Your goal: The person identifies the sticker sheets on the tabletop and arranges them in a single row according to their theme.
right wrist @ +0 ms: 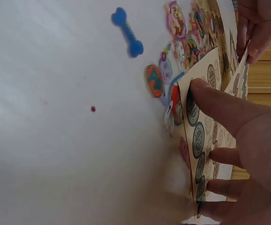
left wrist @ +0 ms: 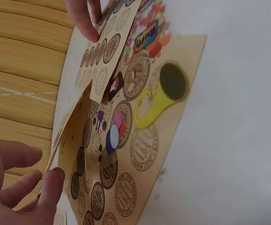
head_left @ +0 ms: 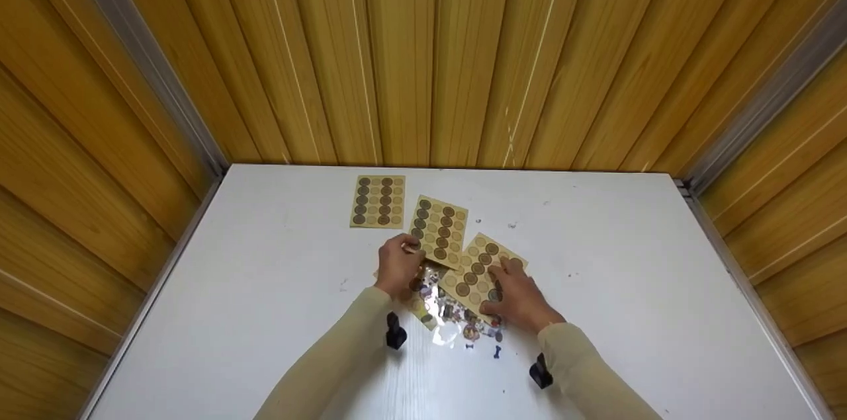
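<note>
My left hand (head_left: pixel 399 266) pinches the lower left edge of a tan sheet of round stamp-like stickers (head_left: pixel 431 235) between thumb and fingers. This sheet tilts up off the one beneath it. The lower sheet (left wrist: pixel 161 140) lies under my left hand, with a yellow horn-shaped piece (left wrist: pixel 162 101) and other small colourful pieces on it. My right hand (head_left: pixel 523 297) rests spread on another sticker sheet (head_left: pixel 471 274), its thumb and fingertips touching the printed face. Between the hands, a heap of small colourful pieces (head_left: pixel 456 313) lies partly hidden by the sheets.
Another sticker sheet (head_left: pixel 378 202) lies flat near the back of the white table (head_left: pixel 278 254). A blue bone-shaped piece (right wrist: pixel 127 33) and a tiny dark red bit (right wrist: pixel 93 108) lie near the heap. Yellow wood-look panels (head_left: pixel 410 56) stand behind the table and at both sides.
</note>
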{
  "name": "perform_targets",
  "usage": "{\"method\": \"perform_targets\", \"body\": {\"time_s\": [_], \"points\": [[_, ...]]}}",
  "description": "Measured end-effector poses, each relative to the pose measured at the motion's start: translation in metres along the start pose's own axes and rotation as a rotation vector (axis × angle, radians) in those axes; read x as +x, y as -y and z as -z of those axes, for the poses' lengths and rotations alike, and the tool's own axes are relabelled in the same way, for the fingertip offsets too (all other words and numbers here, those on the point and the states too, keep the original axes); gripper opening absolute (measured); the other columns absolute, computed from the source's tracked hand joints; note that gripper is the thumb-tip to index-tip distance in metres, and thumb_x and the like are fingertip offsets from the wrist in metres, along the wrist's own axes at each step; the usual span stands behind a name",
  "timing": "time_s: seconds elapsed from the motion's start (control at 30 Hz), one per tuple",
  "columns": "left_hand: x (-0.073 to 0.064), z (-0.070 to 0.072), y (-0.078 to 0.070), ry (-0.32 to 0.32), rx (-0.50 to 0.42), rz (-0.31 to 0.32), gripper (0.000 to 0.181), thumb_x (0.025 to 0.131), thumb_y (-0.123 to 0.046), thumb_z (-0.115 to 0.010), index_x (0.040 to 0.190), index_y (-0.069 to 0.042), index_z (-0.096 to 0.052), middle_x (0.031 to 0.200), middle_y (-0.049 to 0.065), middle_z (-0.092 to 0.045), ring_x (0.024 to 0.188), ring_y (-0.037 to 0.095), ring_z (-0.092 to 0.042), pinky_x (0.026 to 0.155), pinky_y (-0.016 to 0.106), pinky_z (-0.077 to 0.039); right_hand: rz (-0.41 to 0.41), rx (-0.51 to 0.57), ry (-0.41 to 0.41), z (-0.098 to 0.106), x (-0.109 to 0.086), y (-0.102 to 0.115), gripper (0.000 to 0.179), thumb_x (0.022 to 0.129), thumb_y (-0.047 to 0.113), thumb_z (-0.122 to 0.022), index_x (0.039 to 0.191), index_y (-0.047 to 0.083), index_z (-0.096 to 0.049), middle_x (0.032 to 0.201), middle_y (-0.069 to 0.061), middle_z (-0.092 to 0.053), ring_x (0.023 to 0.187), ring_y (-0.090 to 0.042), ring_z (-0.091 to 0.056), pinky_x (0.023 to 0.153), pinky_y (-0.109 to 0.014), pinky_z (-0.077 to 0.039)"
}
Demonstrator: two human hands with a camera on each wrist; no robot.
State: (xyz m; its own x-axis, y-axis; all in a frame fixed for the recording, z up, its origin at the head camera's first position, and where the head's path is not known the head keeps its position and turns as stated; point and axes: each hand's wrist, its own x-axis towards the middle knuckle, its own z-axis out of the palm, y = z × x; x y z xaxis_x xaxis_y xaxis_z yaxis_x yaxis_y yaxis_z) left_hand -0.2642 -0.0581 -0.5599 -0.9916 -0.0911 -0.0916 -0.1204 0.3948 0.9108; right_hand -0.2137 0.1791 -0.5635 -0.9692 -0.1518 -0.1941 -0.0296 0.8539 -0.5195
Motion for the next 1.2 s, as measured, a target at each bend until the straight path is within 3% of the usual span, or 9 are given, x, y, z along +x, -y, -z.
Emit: {"method": "perform_targets", "body": {"time_s": [0.1,0.23,0.33,0.4,0.53,0.67,0.87,1.2], "points": [[-0.002,-0.003,-0.001,-0.003,0.055,-0.049,0.021,0.084,-0.005,-0.069,0.104,0.000,-0.065,0.104,0.014,-0.065,0.092,0.022,-0.064,0.079,0.034,-0.055,-0.009,0.005,0.010,0.001,0.000,-0.001,0.085,0.075,0.030,-0.083,0.145,0.009,-0.042,0.157,-0.017,-0.025,0.141,-0.045,-0.028,0.114,-0.056,-0.029],[-0.008,-0.006,-0.004,0.021,0.173,-0.115,0.026,0.083,-0.008,-0.072,0.105,0.004,-0.065,0.136,0.023,-0.050,0.118,0.034,-0.057,0.100,0.042,-0.049,-0.014,0.013,0.023,0.003,0.000,-0.003,0.084,0.075,0.028,-0.083,0.146,0.008,-0.041,0.158,-0.018,-0.024,0.143,-0.045,-0.026,0.114,-0.058,-0.026],[-0.013,-0.008,-0.005,0.018,0.331,-0.181,0.029,0.083,-0.013,-0.072,0.107,0.002,-0.068,0.148,0.023,-0.040,0.131,0.037,-0.046,0.110,0.046,-0.039,-0.014,0.012,0.026,0.005,0.000,-0.004,0.084,0.076,0.028,-0.082,0.146,0.008,-0.041,0.157,-0.019,-0.024,0.142,-0.045,-0.027,0.115,-0.059,-0.025],[-0.016,-0.010,-0.006,0.032,0.443,-0.246,0.028,0.084,-0.017,-0.071,0.107,-0.001,-0.071,0.145,0.019,-0.046,0.132,0.035,-0.046,0.111,0.047,-0.037,-0.016,0.013,0.025,0.005,-0.001,-0.005,0.083,0.076,0.028,-0.082,0.145,0.008,-0.041,0.157,-0.019,-0.024,0.142,-0.044,-0.027,0.115,-0.059,-0.024],[-0.023,-0.014,-0.006,0.159,0.623,-0.366,0.032,0.092,-0.027,-0.064,0.119,-0.010,-0.068,0.132,0.011,-0.059,0.124,0.031,-0.052,0.106,0.052,-0.039,-0.023,0.011,0.021,0.005,-0.001,-0.007,0.082,0.076,0.028,-0.082,0.145,0.008,-0.041,0.157,-0.019,-0.025,0.143,-0.043,-0.027,0.116,-0.059,-0.020],[-0.025,-0.017,-0.006,0.257,0.739,-0.408,0.045,0.096,-0.034,-0.055,0.137,-0.013,-0.054,0.134,0.011,-0.057,0.123,0.032,-0.052,0.104,0.054,-0.038,-0.002,-0.003,0.017,0.004,-0.001,-0.008,0.081,0.076,0.029,-0.082,0.144,0.007,-0.042,0.156,-0.021,-0.026,0.142,-0.043,-0.028,0.116,-0.060,-0.020],[-0.017,-0.019,-0.007,0.252,0.786,-0.401,0.052,0.097,-0.038,-0.052,0.142,-0.012,-0.047,0.139,0.012,-0.051,0.127,0.034,-0.047,0.105,0.054,-0.037,0.022,-0.002,0.013,0.002,0.001,-0.006,0.081,0.075,0.029,-0.083,0.142,0.006,-0.043,0.154,-0.022,-0.028,0.141,-0.045,-0.030,0.114,-0.061,-0.023],[0.002,-0.024,-0.005,0.223,0.789,-0.388,0.056,0.097,-0.037,-0.052,0.144,-0.009,-0.044,0.138,0.012,-0.051,0.132,0.036,-0.043,0.107,0.054,-0.037,0.012,0.004,0.014,-0.001,-0.001,-0.001,0.083,0.076,0.029,-0.082,0.145,0.007,-0.041,0.154,-0.019,-0.028,0.142,-0.043,-0.028,0.116,-0.058,-0.023]]}}
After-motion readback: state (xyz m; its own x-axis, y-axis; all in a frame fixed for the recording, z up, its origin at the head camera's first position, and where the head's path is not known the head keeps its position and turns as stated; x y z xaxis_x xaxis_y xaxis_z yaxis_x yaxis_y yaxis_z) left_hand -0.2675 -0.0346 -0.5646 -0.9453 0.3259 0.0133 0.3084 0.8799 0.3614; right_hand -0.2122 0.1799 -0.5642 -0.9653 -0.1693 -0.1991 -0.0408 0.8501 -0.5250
